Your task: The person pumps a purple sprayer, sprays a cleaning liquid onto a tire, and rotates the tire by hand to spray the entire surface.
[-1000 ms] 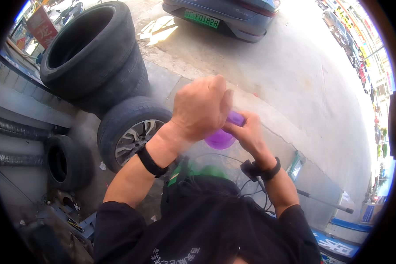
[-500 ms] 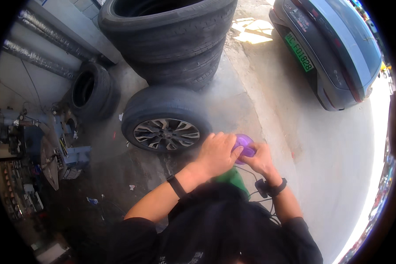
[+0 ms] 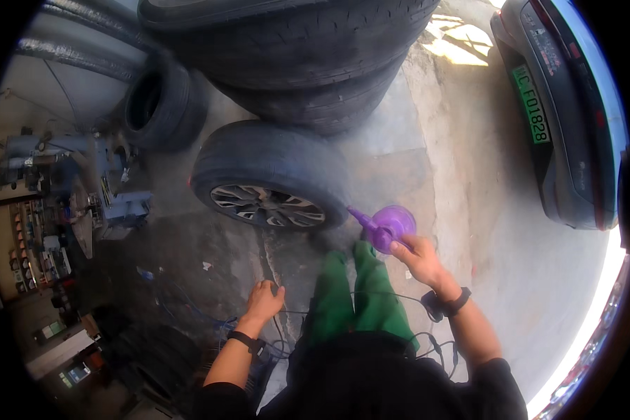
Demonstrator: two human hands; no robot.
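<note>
Holding the purple bottle (image 3: 397,218) in the right grip (image 3: 423,264), with its spout (image 3: 360,216) to the left. Just parted from the left grip (image 3: 263,301), so held one-handed; there, loosely curled, cannot tell if holding anything. Left of the right grip, near the wheel's (image 3: 276,157) edge; farther ahead, blocked by the tyre stack (image 3: 315,63). Rightward, open over floor (image 3: 521,294); beyond, ahead-right, bounded by the car (image 3: 574,126).

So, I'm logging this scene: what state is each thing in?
Right hand: gripping the bottle.
Left hand: off the bottle, grip unclear.
Bottle: held, spout towards the wheel.
Wheel: tyre fitted on its rim.
Tyre stack: piled up, top out of frame.
Lone tyre: without a rim.
Car: boot closed, partly out of frame.
</note>
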